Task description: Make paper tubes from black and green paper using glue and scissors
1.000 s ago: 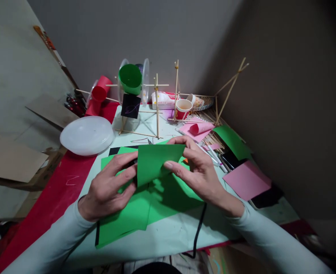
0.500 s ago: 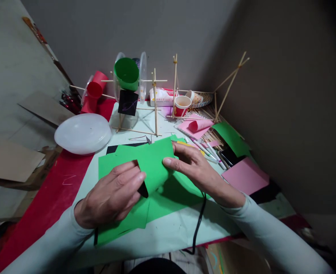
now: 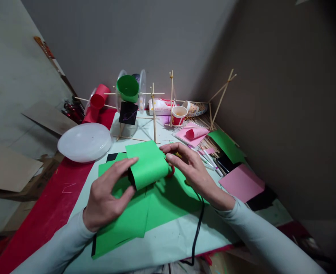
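A piece of green paper [image 3: 149,163], curled into a loose roll, is held above a pile of green sheets [image 3: 128,217]. The fingers of my left hand [image 3: 107,190] rest on its upper left side, and the thumb is at the lower left edge. My right hand [image 3: 190,165] has its thumb and fingers bent at the roll's right edge. The dark inside shows at the left end. A red looped handle [image 3: 171,170] peeks out beneath the right side; the rest of it is hidden.
A stick frame [image 3: 154,125] with clear discs and a green tube [image 3: 128,88] stands behind. A white oval lid [image 3: 85,142] lies left. To the right are a paper cup [image 3: 179,115], pens [image 3: 209,158], pink paper [image 3: 243,182] and a black cord [image 3: 196,232].
The green paper has tipped into a clearer roll shape. My left hand has opened wider around its left end, and my right hand has shifted to its right edge. The view has tilted up slightly.
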A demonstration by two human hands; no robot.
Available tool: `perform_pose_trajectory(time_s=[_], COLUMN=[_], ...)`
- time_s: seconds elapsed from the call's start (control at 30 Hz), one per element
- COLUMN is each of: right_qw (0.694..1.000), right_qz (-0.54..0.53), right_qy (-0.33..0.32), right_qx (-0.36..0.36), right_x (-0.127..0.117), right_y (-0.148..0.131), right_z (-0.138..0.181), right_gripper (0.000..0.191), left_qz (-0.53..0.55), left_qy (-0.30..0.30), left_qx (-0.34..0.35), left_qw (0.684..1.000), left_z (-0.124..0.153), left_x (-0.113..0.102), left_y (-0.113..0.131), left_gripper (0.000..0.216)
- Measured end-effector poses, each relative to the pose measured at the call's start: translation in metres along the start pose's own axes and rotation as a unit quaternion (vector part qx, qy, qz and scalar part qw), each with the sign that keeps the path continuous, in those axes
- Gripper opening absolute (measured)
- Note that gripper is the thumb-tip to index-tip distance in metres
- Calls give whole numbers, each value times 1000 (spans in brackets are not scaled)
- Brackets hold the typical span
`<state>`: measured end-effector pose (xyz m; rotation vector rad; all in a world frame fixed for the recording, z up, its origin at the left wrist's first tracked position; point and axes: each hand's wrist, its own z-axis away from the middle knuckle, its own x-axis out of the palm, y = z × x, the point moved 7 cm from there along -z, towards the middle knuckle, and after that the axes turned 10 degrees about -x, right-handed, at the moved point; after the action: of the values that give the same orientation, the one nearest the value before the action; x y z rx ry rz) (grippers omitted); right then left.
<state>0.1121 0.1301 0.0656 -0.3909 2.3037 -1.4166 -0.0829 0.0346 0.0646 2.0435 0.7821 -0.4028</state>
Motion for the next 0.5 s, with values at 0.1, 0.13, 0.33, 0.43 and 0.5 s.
perform_pose_trajectory(time_s=[0.1, 0.13, 0.33, 0.43, 0.5], right_qw=[998, 997, 990, 993, 994], right_qz=[35, 39, 40, 38, 37], right_qy=[-46, -63, -120, -95, -81], right_qx=[-24, -31, -58, -60, -59], right_x=[7, 11, 31, 28, 26], right_y=[0, 0, 1, 6, 9], right_z=[0, 0, 5, 4, 3], right_gripper=[17, 16, 20, 20, 19], left_qz=[176, 228, 423, 467, 476], left_qy=[10, 7, -46, -54, -50], left_qx=[-189, -229, -362, -386, -389], left_qw=[966, 946, 829, 794, 787], left_z=[-3, -4, 2, 3, 2], left_x=[2, 5, 32, 37, 36], left_y=[-35, -42, -54, -51, -50], left_gripper=[46, 45, 55, 53, 48])
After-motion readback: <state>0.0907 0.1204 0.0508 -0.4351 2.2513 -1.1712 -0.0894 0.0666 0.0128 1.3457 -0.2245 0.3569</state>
